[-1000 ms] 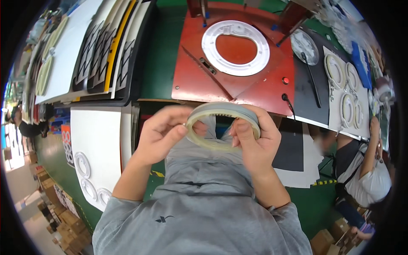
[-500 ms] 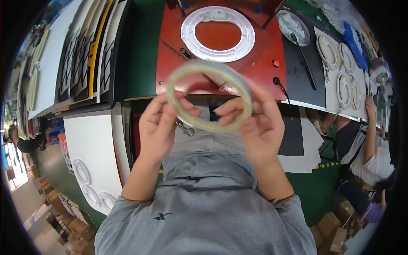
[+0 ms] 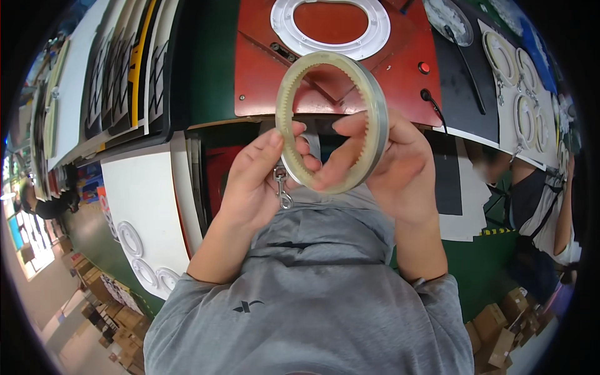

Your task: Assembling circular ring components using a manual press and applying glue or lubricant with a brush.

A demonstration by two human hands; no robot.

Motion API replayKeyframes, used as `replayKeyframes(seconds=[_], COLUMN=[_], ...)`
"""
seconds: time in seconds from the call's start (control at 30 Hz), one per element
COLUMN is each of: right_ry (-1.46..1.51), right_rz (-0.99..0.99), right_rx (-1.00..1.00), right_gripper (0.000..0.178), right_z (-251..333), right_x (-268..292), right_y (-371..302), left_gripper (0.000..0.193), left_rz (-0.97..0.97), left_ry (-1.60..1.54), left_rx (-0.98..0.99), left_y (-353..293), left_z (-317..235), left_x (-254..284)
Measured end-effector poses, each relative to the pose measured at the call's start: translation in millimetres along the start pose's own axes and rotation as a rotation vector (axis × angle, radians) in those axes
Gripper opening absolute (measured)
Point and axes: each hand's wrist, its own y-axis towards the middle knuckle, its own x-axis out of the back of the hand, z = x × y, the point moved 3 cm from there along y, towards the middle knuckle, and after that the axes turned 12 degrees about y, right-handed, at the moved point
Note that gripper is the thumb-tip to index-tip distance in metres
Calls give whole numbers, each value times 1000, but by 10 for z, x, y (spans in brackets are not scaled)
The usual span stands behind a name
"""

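Note:
Between my two hands, in front of my belly, is a cream ring with small teeth along its inner edge and a grey outer band. My left hand pinches its left lower side, thumb in front, fingertips showing through the opening. My right hand wraps the right side, its fingers reaching inside the ring. A small metal swivel snap hook dangles from the ring beside my left fingers. Beyond it, a white oval ring-shaped housing lies on the red work plate.
A red button and a black cable sit at the plate's right. Farther right, several similar rings with hooks lie on a board beside another person. Upright sheets stand at the left; white rings rest on a white board below.
The ring has moved slightly right and turned more upright, so its inner teeth now show clearly. Both hands keep hold of it. The whole view has shifted, with the red plate now higher.

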Motion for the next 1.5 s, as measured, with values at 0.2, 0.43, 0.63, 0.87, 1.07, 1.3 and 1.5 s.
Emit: replayKeyframes(seconds=[0.2, 0.43, 0.63, 0.87, 1.07, 1.3, 1.5], right_ry=[-234, -337, -347, -375, -242, -262, -331], right_rz=[135, -41, -100, -29, 56, -5, -95], right_rx=[-40, -30, -146, 268, 329, 452, 389], right_gripper=[40, 54, 38, 36, 41, 37, 29], right_z=[109, 148, 386, 489, 595, 696, 685], right_x=[29, -1, 101, 143, 240, 300, 343], right_y=[10, 23, 31, -76, -48, -84, -127], left_gripper=[39, 38, 40, 38, 37, 38, 36], left_rz=[16, 22, 33, 100, 129, 136, 98], left_ry=[-146, -88, 647, 719, 834, 882, 983], left_rx=[101, 72, -381, -447, -519, -737, -654], left_y=[-40, -116, -134, -122, -67, 166, 235], left_z=[-74, -156, -286, -234, -283, -250, -262], left_x=[-53, -147, -196, -330, -364, -496, -455])
